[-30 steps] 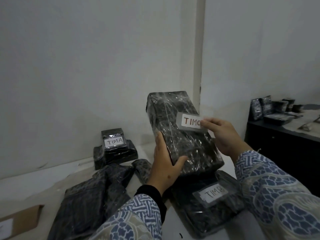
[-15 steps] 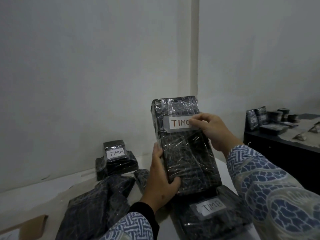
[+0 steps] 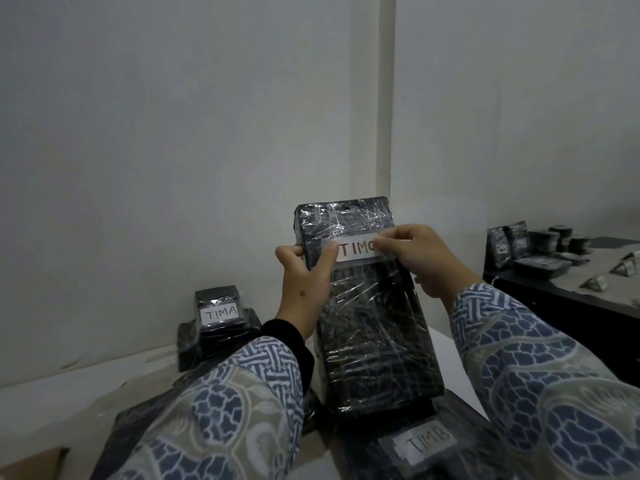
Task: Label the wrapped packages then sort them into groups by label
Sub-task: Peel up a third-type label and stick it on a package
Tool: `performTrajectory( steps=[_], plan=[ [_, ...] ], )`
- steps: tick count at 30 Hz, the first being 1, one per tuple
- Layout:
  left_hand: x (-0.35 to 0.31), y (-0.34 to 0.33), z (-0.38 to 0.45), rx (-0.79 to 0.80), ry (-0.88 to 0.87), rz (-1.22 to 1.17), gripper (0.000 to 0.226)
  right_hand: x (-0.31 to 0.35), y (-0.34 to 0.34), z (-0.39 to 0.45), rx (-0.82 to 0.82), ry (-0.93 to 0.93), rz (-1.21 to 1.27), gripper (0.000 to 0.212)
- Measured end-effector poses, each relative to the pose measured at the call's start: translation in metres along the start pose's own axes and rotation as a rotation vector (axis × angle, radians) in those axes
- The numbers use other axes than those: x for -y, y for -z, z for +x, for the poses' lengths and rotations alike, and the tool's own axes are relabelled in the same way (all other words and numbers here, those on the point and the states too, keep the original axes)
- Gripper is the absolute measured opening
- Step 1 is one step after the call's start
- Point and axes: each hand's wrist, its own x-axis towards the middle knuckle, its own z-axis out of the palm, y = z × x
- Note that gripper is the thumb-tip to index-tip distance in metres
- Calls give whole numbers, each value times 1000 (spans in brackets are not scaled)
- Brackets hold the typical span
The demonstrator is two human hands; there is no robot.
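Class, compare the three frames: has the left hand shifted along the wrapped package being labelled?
Yes. The left hand has slid up the held package, from its lower left edge to beside the TIMC label, where its thumb now presses.

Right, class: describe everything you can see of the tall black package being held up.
The package is a tall black block wrapped in shiny, crinkled clear film. It stands tilted, its lower end on another package labelled TIMB. Near its top lies a white label, reading TIM plus a partly hidden letter. The left hand grips its left edge; the right hand pinches the label's right end.
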Motion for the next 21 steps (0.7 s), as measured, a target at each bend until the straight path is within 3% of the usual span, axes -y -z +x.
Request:
performTrajectory(
  steps=[9,21],
  plan=[
    [8,-24,-2,-305,-118,31,32,-8,-5,16,-59,18,-67,11],
    [16,-26,-2,-374,-123,235,23,-22,-13,18,-275,139,-242,21]
  ],
)
